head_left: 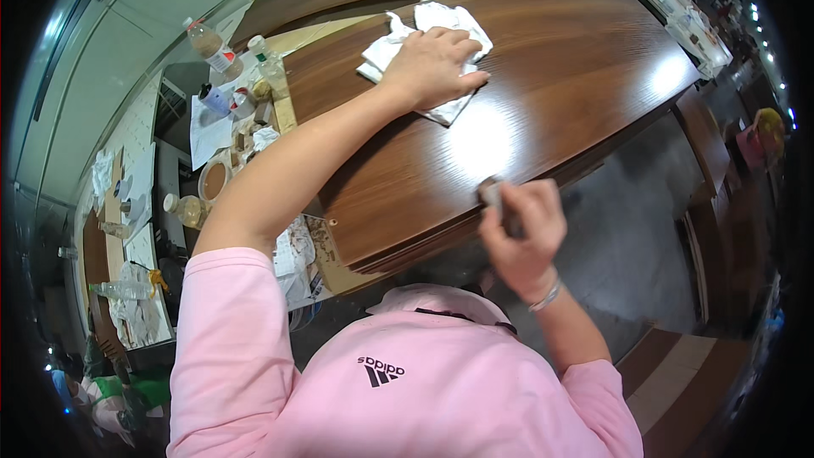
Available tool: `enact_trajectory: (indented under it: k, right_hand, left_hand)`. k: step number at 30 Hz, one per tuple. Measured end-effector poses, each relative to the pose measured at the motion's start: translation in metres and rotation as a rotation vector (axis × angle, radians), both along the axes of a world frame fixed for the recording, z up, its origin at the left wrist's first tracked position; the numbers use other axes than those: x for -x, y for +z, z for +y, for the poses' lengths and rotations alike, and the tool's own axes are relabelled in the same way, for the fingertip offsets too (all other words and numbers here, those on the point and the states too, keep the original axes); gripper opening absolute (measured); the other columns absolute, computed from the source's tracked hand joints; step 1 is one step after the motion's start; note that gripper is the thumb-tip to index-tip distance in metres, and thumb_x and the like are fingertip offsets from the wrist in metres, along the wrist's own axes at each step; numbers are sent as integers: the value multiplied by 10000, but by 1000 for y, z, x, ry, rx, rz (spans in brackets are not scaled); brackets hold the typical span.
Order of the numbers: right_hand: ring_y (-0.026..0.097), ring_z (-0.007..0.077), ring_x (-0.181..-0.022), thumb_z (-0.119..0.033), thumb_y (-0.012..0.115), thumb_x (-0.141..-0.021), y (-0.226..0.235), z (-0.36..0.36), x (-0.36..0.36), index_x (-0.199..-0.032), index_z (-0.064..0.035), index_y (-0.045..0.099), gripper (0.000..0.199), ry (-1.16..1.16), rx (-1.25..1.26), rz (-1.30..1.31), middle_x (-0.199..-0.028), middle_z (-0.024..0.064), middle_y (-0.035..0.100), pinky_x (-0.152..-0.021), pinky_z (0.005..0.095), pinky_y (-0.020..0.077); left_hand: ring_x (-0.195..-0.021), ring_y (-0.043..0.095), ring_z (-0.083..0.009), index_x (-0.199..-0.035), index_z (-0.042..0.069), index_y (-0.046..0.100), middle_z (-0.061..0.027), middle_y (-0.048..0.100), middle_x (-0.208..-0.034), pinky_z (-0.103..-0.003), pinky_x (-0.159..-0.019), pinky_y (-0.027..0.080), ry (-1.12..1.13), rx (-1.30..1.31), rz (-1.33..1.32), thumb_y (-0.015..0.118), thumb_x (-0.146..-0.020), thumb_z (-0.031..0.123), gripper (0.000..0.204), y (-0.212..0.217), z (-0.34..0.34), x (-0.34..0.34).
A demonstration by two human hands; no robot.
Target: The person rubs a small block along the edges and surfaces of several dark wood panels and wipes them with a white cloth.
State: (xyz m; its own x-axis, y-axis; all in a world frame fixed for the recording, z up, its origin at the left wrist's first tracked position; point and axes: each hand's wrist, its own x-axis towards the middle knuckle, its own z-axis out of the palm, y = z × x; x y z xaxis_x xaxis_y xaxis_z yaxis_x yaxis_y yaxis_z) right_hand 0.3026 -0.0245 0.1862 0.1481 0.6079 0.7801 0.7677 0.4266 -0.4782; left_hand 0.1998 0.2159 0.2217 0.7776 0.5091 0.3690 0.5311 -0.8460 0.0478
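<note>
Right hand (523, 233) clamped on one small block (492, 193), left hand (432, 64) flat on one white cloth (441, 21), one brown panel (577, 68)

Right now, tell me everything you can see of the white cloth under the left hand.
The white cloth is a crumpled, soft rag, bunched in folds, lying on the glossy brown wood-grain panel near its far edge. The left hand presses flat on its middle, fingers spread, covering much of it. Corners stick out on every side. No stains are clearly visible.

You've got a dark wood-grain panel (543, 93), smooth & glossy w/ bright glare spots. White rag (441, 42) looks like soft crumpled cloth, matt. Bottles (212, 47) nearby: clear plastic. Your bracelet (547, 297): shiny metal.
</note>
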Motion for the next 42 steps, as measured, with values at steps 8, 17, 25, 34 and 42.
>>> enact_trajectory:
  k: [8,17,25,34,42]
  right_hand:
    - [545,241,-652,8,691,-714,6,-20,138,-1017,80,614,321,478,-44,-101,-772,99,528,-571,321,487]
    - [577,214,-740,29,685,-715,-15,-85,-9,-957,-11,682,246,-418,134,211,-849,93,606,-645,304,474]
    - [485,55,-755,81,643,-848,-72,-194,-143,-971,51,671,130,-890,140,658,-888,-8,511,-636,189,409]
    - [483,58,-793,128,601,-865,-89,-216,-225,-1039,96,632,179,-901,41,800,-982,12,497,-681,194,439]
    - [493,63,-809,110,621,-852,-78,-170,-303,-1033,89,649,185,-776,-7,837,-968,10,511,-699,200,450]
  left_hand:
    - [-1265,521,-300,-1281,111,601,-122,578,-1346,-422,-1041,417,-47,-2,-18,519,-941,479,508,-6,5,1]
    - [-1279,529,-318,-1437,113,499,-193,560,-1368,-480,-1018,442,-514,465,-23,633,-918,183,540,36,-90,98]
    - [-1349,400,-380,-1377,22,472,-180,430,-1464,-509,-1062,348,-710,172,285,759,-777,235,698,36,-126,7]
    - [-1388,373,-339,-1347,26,531,-150,428,-1488,-475,-1107,342,-737,20,151,720,-810,217,600,-5,-55,-322]
    - [-1421,357,-318,-1349,5,535,-160,393,-1532,-457,-1131,318,-643,-23,121,706,-812,200,596,-10,-63,-362]
